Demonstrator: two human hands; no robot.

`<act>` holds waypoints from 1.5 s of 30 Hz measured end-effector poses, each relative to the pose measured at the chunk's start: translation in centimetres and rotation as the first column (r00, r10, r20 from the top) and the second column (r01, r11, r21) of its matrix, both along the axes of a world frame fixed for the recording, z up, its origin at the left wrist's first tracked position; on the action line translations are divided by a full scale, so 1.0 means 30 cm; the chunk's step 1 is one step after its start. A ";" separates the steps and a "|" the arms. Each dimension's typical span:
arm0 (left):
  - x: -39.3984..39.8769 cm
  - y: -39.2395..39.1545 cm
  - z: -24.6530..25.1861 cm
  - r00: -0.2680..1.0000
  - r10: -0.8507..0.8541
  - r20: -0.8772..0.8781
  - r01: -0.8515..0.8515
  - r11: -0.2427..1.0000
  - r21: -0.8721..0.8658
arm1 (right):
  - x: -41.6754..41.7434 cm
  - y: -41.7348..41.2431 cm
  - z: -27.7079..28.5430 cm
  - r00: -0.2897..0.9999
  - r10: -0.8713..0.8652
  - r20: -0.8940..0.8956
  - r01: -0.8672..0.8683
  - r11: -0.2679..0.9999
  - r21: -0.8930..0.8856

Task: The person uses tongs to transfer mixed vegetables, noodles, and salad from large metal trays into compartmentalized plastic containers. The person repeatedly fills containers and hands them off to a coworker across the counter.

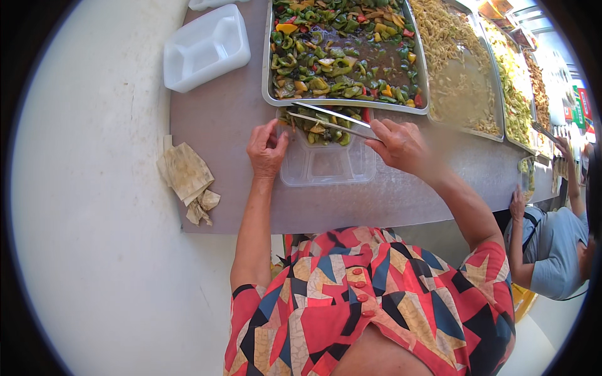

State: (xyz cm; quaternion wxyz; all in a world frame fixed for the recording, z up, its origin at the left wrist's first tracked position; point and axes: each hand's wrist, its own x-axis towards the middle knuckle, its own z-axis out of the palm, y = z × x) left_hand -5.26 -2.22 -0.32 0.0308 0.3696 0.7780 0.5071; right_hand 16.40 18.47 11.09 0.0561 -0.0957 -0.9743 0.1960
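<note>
My right hand (397, 144) grips a pair of metal tongs (336, 123), whose tips reach over peppers in a clear plastic compartment container (329, 175). Green pepper pieces (329, 137) fill the container's far section; its near compartments hold no food. Beside the container's left edge is my left hand (267, 146), thumb and forefinger curled a little apart, with nothing seen between them. Just beyond, a metal tray (345, 103) of cooked green, red and yellow peppers overhangs the container's far edge. Sauce shows on the tray's bottom at the right.
White plastic containers (207, 51) stand at the far left. A crumpled stained cloth (187, 174) lies at the table's (235, 202) left edge. To the right are trays of noodles (463, 84), pale vegetables (515, 94) and browned food (537, 82). A co-worker (552, 249) holds a utensil there.
</note>
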 end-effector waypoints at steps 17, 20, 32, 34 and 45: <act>0.043 0.107 0.094 0.989 -0.004 -0.145 -0.014 0.992 -0.126 | 0.138 -0.032 -0.012 0.995 -0.008 0.096 0.005 0.999 0.035; 0.031 0.068 0.108 0.988 0.061 -0.144 -0.076 0.992 -0.103 | 0.140 -0.028 -0.013 0.999 -0.021 0.024 0.021 1.000 0.007; 0.068 -0.066 0.021 0.997 0.027 0.069 -0.012 0.977 -0.212 | 0.222 -0.034 0.027 0.997 -0.050 0.066 0.045 0.996 0.074; 0.076 -0.063 0.027 0.998 0.011 0.061 0.003 0.974 -0.226 | 0.238 -0.043 0.017 0.994 -0.072 0.087 0.065 0.995 0.081; 0.206 -0.009 -0.002 0.993 -0.032 0.117 0.055 0.979 -0.196 | 0.364 0.011 -0.040 0.961 -0.267 0.074 0.267 0.964 0.009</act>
